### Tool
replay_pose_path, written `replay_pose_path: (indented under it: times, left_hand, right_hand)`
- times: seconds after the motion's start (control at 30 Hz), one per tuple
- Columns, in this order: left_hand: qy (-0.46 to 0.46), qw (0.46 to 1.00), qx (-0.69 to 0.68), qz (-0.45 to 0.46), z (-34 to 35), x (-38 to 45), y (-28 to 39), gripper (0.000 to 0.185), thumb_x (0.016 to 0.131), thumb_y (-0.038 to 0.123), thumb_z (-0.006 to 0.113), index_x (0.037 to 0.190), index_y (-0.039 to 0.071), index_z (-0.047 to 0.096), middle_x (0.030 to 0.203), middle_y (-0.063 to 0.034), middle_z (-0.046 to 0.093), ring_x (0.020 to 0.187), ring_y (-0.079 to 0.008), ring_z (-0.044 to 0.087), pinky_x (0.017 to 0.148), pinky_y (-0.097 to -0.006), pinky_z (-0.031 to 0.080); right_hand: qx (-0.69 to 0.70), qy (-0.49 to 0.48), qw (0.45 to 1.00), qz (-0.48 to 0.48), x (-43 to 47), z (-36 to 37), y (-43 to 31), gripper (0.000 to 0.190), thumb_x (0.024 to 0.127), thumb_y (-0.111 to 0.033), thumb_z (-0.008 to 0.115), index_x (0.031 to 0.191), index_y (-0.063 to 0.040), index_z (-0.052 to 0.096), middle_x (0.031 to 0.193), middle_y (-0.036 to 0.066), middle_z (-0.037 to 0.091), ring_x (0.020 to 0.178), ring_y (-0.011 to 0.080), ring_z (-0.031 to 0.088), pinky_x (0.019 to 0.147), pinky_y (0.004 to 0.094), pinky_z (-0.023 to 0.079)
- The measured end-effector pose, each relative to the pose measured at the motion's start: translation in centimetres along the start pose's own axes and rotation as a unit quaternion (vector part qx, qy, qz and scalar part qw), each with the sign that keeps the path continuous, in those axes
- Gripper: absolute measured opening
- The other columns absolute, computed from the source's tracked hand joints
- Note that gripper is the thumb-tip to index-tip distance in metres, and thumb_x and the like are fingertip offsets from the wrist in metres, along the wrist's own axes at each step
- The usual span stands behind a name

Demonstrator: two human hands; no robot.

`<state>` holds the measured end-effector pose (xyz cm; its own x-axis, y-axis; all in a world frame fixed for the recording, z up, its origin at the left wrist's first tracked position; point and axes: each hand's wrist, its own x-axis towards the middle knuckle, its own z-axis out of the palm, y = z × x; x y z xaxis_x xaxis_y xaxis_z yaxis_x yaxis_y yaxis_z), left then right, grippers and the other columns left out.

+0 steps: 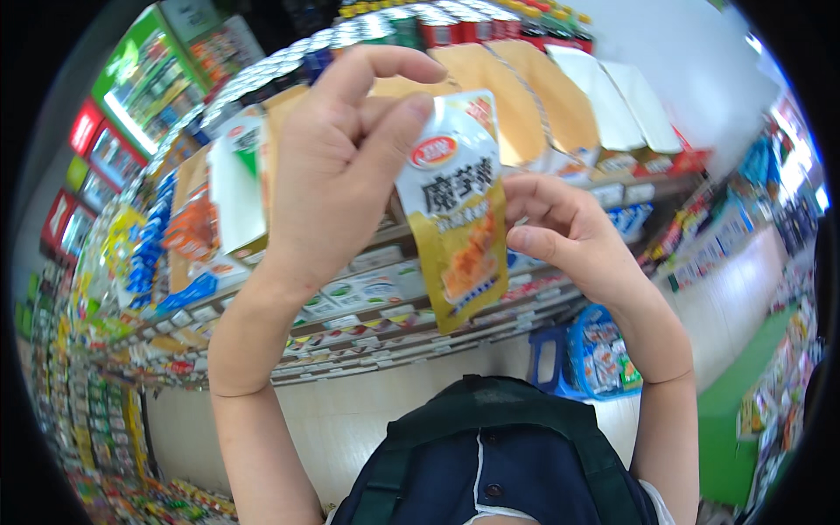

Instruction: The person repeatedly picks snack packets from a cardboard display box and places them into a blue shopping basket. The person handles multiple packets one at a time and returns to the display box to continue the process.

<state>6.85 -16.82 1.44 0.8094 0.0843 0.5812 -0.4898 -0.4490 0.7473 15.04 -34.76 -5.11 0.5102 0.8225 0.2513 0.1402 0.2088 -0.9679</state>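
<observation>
My left hand (pixel 328 170) pinches the top corner of a white and gold foil snack pouch (pixel 459 216) between thumb and fingers. The pouch hangs upright with its printed front towards me; it bears writing, a red oval logo and a picture of food. At its right edge is my right hand (pixel 577 230), fingers half curled and thumb apart from them. Those fingertips reach close to the pouch's edge and may be partly behind it. Beyond both hands, opened cardboard display boxes (pixel 518 98) stand along the top of a store shelf.
Drink cans (pixel 394 33) are lined up behind the boxes. Lower shelf tiers (pixel 367 295) carry packaged goods. A blue basket (pixel 581 354) of packets sits at the lower right, beside a blue plastic stool (pixel 545 357). Packed racks (pixel 92 407) stand at left, drink coolers (pixel 147 85) at upper left.
</observation>
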Motion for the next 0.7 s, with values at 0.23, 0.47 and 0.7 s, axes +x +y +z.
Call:
replay_pose_path:
  times: [0.23, 0.47, 0.7]
  left_hand:
    - [-0.183, 0.980, -0.073, -0.040, 12.7, 2.5, -2.4, 0.031, 0.083, 0.007, 0.053, 0.113, 0.002, 0.047, 0.057, 0.0042, 0.047, 0.048, 0.0003, 0.043, 0.040, -0.0141, 0.030]
    - [-0.223, 0.959, -0.109, -0.136, 23.0, 1.8, -5.3, 0.026, 0.080, 0.001, 0.053, 0.106, 0.001, 0.051, 0.058, 0.0013, 0.047, 0.050, -0.0036, 0.044, 0.046, -0.0164, 0.033]
    - [-0.179, 0.948, -0.062, -0.258, 25.7, -3.8, -11.3, 0.025, 0.082, 0.000, 0.048, 0.107, -0.001, 0.049, 0.063, -0.0020, 0.052, 0.056, -0.0059, 0.050, 0.051, -0.0174, 0.039]
  right_hand:
    - [0.278, 0.096, 0.953, 0.080, -10.7, -7.4, 4.9, 0.018, 0.085, -0.014, 0.053, 0.099, -0.002, 0.052, 0.095, 0.003, 0.059, 0.085, 0.0078, 0.056, 0.074, 0.0224, 0.045]
    - [0.298, 0.315, 0.896, 0.091, -23.3, -14.7, 11.0, 0.014, 0.083, -0.012, 0.056, 0.094, -0.003, 0.054, 0.088, 0.002, 0.059, 0.082, 0.0076, 0.056, 0.073, 0.0220, 0.046]
    - [-0.111, 0.591, 0.756, 0.258, -40.2, -28.2, 24.6, 0.019, 0.082, -0.006, 0.050, 0.097, 0.001, 0.059, 0.084, 0.003, 0.061, 0.075, 0.0109, 0.056, 0.069, 0.0254, 0.045]
